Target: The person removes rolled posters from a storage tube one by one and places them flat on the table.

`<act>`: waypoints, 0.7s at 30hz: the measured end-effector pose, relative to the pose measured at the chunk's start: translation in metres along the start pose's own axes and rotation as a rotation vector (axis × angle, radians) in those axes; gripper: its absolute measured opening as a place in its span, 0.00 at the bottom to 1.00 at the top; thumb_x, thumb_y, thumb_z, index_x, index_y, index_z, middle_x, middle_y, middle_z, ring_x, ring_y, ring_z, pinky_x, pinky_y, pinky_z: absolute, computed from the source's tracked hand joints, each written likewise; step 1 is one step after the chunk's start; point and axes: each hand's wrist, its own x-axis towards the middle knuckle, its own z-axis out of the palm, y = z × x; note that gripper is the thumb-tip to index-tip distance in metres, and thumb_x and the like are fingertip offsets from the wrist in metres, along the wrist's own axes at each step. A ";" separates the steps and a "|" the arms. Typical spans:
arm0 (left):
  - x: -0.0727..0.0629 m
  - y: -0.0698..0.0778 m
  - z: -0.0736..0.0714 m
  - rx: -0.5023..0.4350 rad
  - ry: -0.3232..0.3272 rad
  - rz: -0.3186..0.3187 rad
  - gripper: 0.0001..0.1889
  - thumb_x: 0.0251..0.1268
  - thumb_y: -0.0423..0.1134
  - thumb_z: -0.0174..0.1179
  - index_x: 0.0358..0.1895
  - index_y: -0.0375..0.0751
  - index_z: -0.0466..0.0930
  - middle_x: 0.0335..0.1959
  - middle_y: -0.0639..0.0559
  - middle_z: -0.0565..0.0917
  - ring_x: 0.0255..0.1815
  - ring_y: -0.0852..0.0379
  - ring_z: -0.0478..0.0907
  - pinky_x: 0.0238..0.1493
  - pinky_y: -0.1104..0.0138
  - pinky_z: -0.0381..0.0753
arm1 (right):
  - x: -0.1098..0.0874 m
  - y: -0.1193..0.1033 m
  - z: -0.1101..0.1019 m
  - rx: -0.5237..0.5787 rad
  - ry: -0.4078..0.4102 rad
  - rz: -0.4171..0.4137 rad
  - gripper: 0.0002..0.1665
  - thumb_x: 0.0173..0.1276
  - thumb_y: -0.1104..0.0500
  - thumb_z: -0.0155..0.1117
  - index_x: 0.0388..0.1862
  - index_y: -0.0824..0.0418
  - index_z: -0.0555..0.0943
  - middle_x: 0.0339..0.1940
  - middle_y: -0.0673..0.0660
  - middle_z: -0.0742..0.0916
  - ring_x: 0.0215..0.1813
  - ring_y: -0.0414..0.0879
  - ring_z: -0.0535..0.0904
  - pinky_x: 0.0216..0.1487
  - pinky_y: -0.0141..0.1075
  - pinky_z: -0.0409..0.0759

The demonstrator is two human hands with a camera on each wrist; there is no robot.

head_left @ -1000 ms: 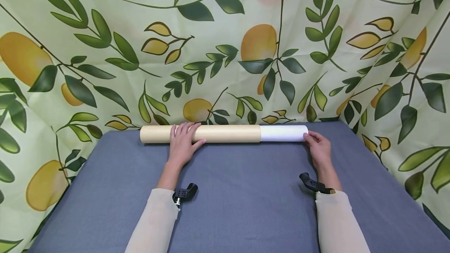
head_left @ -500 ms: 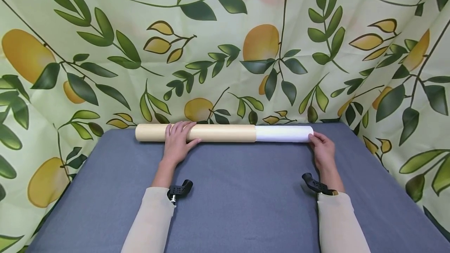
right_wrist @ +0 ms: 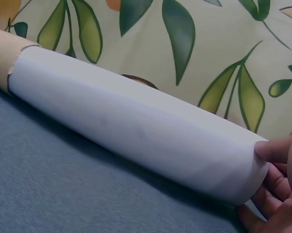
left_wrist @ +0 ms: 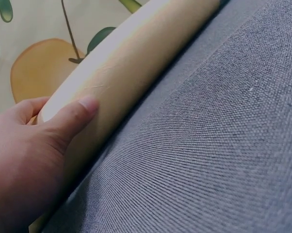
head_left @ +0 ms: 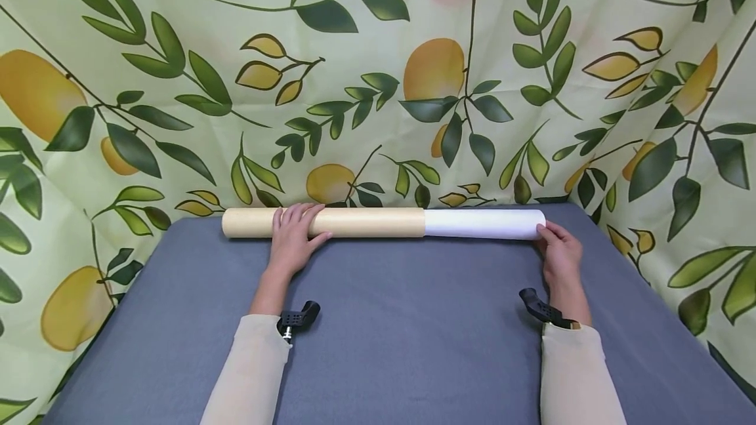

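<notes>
A long tan cardboard tube point(head_left: 372, 222) lies sideways along the back of the table, and a white paper roll point(head_left: 481, 223) sticks out of its right end. My left hand point(head_left: 293, 238) grips the tube left of its middle, fingers over the top and thumb along the near side. In the left wrist view the thumb presses on the tube point(left_wrist: 121, 73). My right hand point(head_left: 560, 251) pinches the outer right end of the roll. The right wrist view shows thumb and fingers at the rim of the white roll point(right_wrist: 136, 126); the tube's edge looks slightly torn.
A grey-blue cloth covers the table point(head_left: 413, 320). Right behind the tube hangs a curtain point(head_left: 366, 38) printed with leaves and fruit. A black wrist camera mount point(head_left: 299, 317) sits on the left wrist, another mount point(head_left: 546, 310) on the right.
My right hand has moved right, drawing more of the white paper roll out of the tube. My left hand and the tube have shifted a little to the left.
</notes>
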 end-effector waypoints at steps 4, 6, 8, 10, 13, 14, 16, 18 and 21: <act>0.001 0.000 0.000 0.001 0.000 -0.004 0.34 0.64 0.57 0.66 0.72 0.53 0.71 0.69 0.46 0.74 0.74 0.44 0.63 0.81 0.43 0.41 | 0.000 -0.006 -0.006 0.070 0.035 0.003 0.07 0.71 0.64 0.66 0.36 0.52 0.86 0.44 0.46 0.79 0.46 0.38 0.76 0.39 0.21 0.78; 0.001 0.000 0.000 0.003 0.006 -0.007 0.34 0.64 0.56 0.67 0.72 0.52 0.71 0.69 0.46 0.74 0.74 0.44 0.63 0.81 0.43 0.41 | 0.000 -0.009 -0.009 0.094 0.049 0.007 0.07 0.70 0.64 0.66 0.36 0.52 0.86 0.45 0.46 0.79 0.46 0.38 0.75 0.39 0.22 0.78; 0.001 0.000 -0.001 0.003 0.011 -0.005 0.34 0.64 0.56 0.67 0.71 0.52 0.71 0.68 0.46 0.74 0.74 0.44 0.63 0.81 0.42 0.42 | 0.000 -0.013 -0.013 0.120 0.067 0.020 0.07 0.70 0.64 0.67 0.35 0.52 0.86 0.45 0.46 0.79 0.46 0.38 0.75 0.38 0.22 0.78; 0.002 0.000 -0.001 0.003 0.014 -0.003 0.34 0.63 0.56 0.67 0.71 0.52 0.71 0.68 0.46 0.74 0.74 0.44 0.63 0.80 0.42 0.43 | 0.000 -0.017 -0.017 0.144 0.079 0.025 0.07 0.69 0.64 0.67 0.35 0.52 0.87 0.46 0.46 0.79 0.45 0.38 0.75 0.38 0.22 0.78; 0.002 0.000 -0.001 0.004 0.018 -0.003 0.34 0.64 0.56 0.67 0.71 0.52 0.71 0.68 0.46 0.74 0.74 0.43 0.63 0.80 0.42 0.43 | -0.002 -0.024 -0.022 0.178 0.098 0.018 0.07 0.68 0.65 0.68 0.35 0.54 0.88 0.46 0.47 0.78 0.45 0.39 0.75 0.38 0.24 0.78; 0.002 0.000 -0.001 0.004 0.020 -0.006 0.34 0.64 0.56 0.67 0.71 0.52 0.71 0.68 0.46 0.74 0.74 0.43 0.63 0.80 0.42 0.42 | -0.003 -0.026 -0.022 0.187 0.103 0.005 0.06 0.68 0.65 0.68 0.35 0.54 0.88 0.46 0.47 0.78 0.45 0.39 0.74 0.38 0.24 0.78; 0.003 0.000 0.000 0.005 0.029 -0.010 0.34 0.63 0.56 0.67 0.71 0.52 0.71 0.68 0.45 0.74 0.74 0.42 0.63 0.80 0.41 0.42 | -0.005 -0.033 -0.023 0.211 0.111 -0.018 0.06 0.67 0.66 0.68 0.35 0.55 0.88 0.47 0.48 0.78 0.45 0.40 0.74 0.37 0.23 0.78; 0.003 -0.001 0.000 0.010 0.041 -0.014 0.34 0.63 0.56 0.67 0.71 0.52 0.71 0.68 0.45 0.74 0.74 0.42 0.63 0.80 0.41 0.42 | -0.007 -0.039 -0.023 0.233 0.117 -0.049 0.06 0.66 0.67 0.69 0.36 0.57 0.88 0.47 0.49 0.78 0.46 0.41 0.74 0.37 0.23 0.79; 0.003 -0.002 -0.001 0.013 0.054 -0.015 0.34 0.63 0.56 0.67 0.71 0.52 0.71 0.68 0.45 0.74 0.73 0.41 0.64 0.80 0.41 0.43 | -0.010 -0.050 -0.022 0.274 0.114 -0.087 0.07 0.65 0.69 0.69 0.37 0.59 0.88 0.48 0.50 0.78 0.48 0.41 0.76 0.36 0.22 0.81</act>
